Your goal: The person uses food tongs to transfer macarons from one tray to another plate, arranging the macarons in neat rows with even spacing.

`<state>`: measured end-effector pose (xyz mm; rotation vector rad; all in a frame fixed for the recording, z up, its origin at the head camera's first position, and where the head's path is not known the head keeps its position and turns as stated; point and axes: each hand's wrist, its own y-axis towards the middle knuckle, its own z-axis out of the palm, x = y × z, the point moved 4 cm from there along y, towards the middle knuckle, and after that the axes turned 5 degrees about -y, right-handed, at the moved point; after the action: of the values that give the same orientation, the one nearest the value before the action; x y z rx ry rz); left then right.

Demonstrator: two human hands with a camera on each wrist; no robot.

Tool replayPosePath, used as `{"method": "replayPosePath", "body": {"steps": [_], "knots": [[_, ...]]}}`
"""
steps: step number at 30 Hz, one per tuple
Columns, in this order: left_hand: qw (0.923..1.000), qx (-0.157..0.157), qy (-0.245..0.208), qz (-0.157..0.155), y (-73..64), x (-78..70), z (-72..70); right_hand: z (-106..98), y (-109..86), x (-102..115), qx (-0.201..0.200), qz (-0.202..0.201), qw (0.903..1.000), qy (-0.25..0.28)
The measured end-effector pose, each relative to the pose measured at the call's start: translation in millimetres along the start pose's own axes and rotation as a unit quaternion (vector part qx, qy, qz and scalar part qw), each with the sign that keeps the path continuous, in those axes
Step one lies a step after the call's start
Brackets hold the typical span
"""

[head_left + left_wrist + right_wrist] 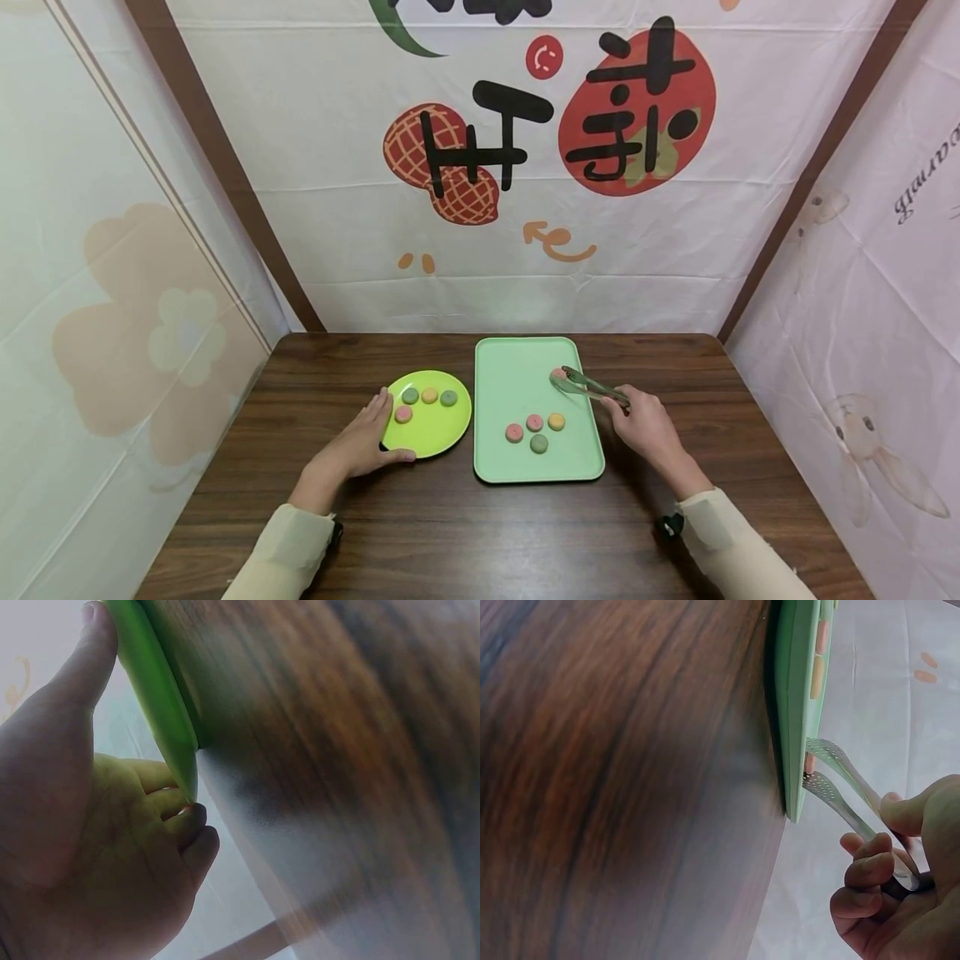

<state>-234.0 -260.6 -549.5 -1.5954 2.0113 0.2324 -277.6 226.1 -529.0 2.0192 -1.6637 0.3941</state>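
My left hand (358,435) rests against the left side of a bright green plate (442,437), fingers along its rim and thumb at the near edge. Several small macarons lie on this plate, including a yellow one (429,395) and a pink one (403,414). In my right hand (647,423) I grip metal tongs (847,780) with perforated tips. Those tips stand on either side of a pink macaron (558,375) near the right edge of a pale green tray (517,362). The right wrist view shows the tips low at the tray's surface, with the macaron between them.
Lower on the tray sit more macarons, among them a yellow one (556,422) and a green one (538,443). Plate and tray stand side by side on a dark wooden table (450,533). Printed white cloth (337,233) hangs behind and at both sides.
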Motion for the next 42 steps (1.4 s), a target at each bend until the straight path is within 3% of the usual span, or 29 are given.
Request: {"method": "replayPosePath", "body": {"steps": [42], "knots": [[1.0,-0.003,-0.001,0.0,-0.2,-0.4,-0.6,17.9,-3.6,34.2,-0.004,-0.046,0.9984,0.032]]}}
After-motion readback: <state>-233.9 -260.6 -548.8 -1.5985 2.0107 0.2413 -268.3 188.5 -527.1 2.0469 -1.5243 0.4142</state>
